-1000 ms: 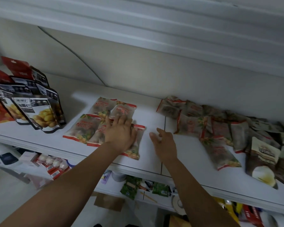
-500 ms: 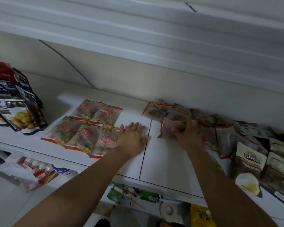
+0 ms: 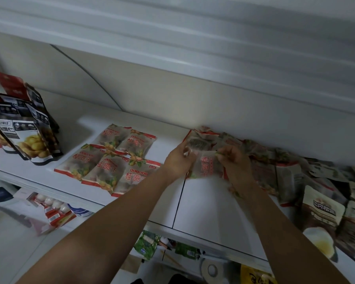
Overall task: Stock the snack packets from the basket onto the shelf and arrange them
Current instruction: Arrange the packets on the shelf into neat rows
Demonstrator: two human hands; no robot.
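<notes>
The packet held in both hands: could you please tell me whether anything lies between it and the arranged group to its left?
Nothing visible does. Between the packet, pinched by the left hand and right hand, and the arranged group lies only bare shelf.

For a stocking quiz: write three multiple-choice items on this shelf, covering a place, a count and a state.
1. Where on the shelf do the dark pouches stand? A right end B left end C middle
2. How many packets form the neat flat group? A two B five C nine
3. The red-lettered packet right of the group is: A lying untouched B under a pouch C held by both hands
Key: B, they stand far left; B, two behind, three in front; C, left hand and right hand grip its edges.
</notes>
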